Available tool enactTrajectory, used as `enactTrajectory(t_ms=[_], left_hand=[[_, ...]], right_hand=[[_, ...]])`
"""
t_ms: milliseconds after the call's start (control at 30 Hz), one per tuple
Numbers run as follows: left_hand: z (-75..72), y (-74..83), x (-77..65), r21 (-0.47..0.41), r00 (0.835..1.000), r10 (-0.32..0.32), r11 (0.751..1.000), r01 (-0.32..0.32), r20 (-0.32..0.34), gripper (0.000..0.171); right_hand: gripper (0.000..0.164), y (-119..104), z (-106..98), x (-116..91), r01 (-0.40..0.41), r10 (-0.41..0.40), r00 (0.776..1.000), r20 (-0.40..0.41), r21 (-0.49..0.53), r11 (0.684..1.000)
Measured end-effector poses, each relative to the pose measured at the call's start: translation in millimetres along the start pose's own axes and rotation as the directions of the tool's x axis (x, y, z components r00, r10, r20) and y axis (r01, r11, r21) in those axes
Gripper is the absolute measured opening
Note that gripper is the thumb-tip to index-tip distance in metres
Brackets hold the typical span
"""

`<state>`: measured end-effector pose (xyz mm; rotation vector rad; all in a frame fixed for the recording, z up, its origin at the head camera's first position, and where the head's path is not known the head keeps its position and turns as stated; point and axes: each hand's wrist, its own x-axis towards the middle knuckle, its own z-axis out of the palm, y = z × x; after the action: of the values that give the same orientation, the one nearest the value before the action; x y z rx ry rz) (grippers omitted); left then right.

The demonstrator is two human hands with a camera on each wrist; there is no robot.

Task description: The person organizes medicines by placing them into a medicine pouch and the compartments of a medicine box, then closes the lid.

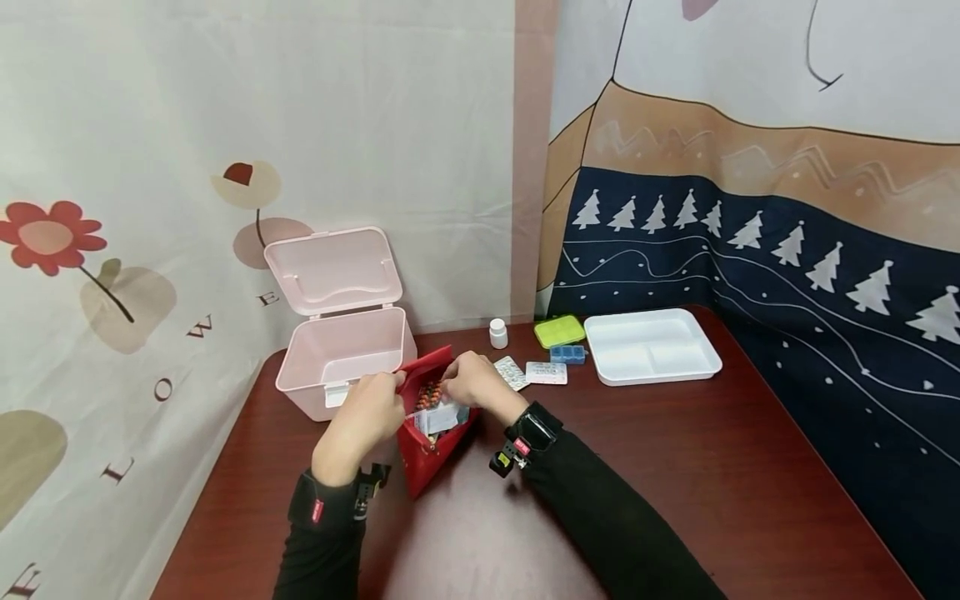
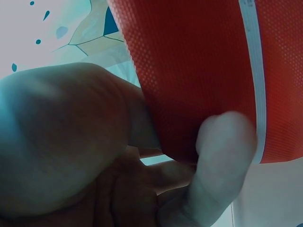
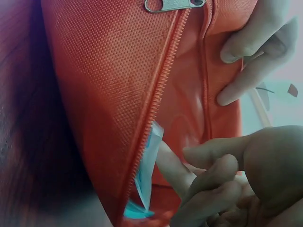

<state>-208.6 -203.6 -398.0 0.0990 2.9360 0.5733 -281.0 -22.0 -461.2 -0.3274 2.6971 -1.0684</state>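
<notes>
While the head view takes in the whole table (image 1: 675, 475), the wrist views show only the red pouch (image 1: 429, 468) and the hands at it. The pouch stands open near the left-centre of the table, just to the near right of a pink box (image 1: 309, 400) with a raised lid (image 1: 337, 273). The left hand (image 1: 369, 418) is clamped on the pouch's far-left edge: the left wrist view shows a digit pressed on the outer fabric beside a white strip (image 2: 255, 80), while the right wrist view shows two of its fingertips on the inner side.

The right hand (image 1: 478, 385) reaches into the opening from the right. The right wrist view reveals its index finger beside a white packet (image 3: 150, 165) along the zip, thumb apart from it; whether it grips anything I cannot tell. That view also gives the zip slider (image 3: 177, 4), whereas only the head view shows the orange-capsule blister pack (image 1: 429, 395) inside.

Farther right, again in the head view alone, are a white bottle (image 1: 498, 333), two blister sheets (image 1: 547, 373), a green case (image 1: 559, 332), a blue pill organiser (image 1: 567, 355) and a white tray (image 1: 621, 343).
</notes>
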Motion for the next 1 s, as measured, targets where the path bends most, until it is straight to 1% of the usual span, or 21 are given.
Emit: enactTrajectory(t_ms=[100, 200, 267, 333, 400, 533, 733, 867, 933, 967, 1000], left_hand=[[-0.3, 1.0, 0.3, 0.011, 1.0, 0.01, 1.0, -0.01, -0.001, 0.045], [-0.6, 0.9, 0.2, 0.019, 1.0, 0.017, 1.0, -0.017, -0.009, 0.043], [-0.5, 0.2, 0.3, 0.027, 0.999, 0.03, 0.999, -0.029, -0.021, 0.038], [0.2, -0.7, 0.3, 0.033, 0.999, 0.044, 0.999, -0.043, -0.032, 0.032], [0.7, -1.3, 0.5, 0.038, 0.998, 0.053, 0.998, -0.052, -0.039, 0.026], [1.2, -1.4, 0.6, 0.032, 0.998, 0.052, 0.998, -0.051, -0.036, 0.021], [0.5, -0.1, 0.8, 0.019, 0.998, 0.043, 0.999, -0.043, -0.034, 0.023], [1.7, -0.8, 0.6, 0.019, 0.998, 0.046, 0.999, -0.045, -0.032, 0.022], [2.4, -1.1, 0.4, 0.021, 0.998, 0.045, 0.999, -0.044, -0.032, 0.02], [2.7, -0.9, 0.5, 0.022, 0.999, 0.043, 0.999, -0.043, -0.033, 0.02], [2.9, -0.9, 0.5, 0.024, 0.999, 0.041, 0.999, -0.041, -0.036, 0.019]], right_hand=[[0.018, 0.7, -5.0, -3.3, 0.022, -0.022, 1.0, 0.004, -0.016, 1.0], [0.021, 2.9, -12.0, -7.4, 0.037, -0.037, 0.999, 0.005, -0.01, 0.999], [0.022, 6.1, -16.7, -9.8, 0.045, -0.045, 0.999, 0.001, -0.006, 0.999], [0.022, 11.1, -20.9, -11.2, 0.047, -0.047, 0.999, -0.017, -0.016, 0.999], [0.021, 18.0, -25.3, -11.9, 0.044, -0.046, 0.998, -0.052, -0.046, 0.998], [0.019, 37.9, -36.0, -12.5, 0.017, -0.035, 0.991, -0.128, -0.137, 0.99], [0.019, 74.3, -58.3, -18.6, -0.034, -0.011, 0.978, -0.207, -0.215, 0.976], [0.019, 100.3, -68.1, -26.2, -0.075, 0.009, 0.964, -0.264, -0.241, 0.968], [0.018, 112.2, -71.4, -29.2, -0.077, 0.008, 0.96, -0.279, -0.236, 0.969], [0.018, 122.2, -71.1, -27.8, -0.063, -0.009, 0.958, -0.286, -0.238, 0.969], [0.018, 127.1, -72.1, -28.4, -0.055, -0.014, 0.959, -0.283, -0.235, 0.97]])
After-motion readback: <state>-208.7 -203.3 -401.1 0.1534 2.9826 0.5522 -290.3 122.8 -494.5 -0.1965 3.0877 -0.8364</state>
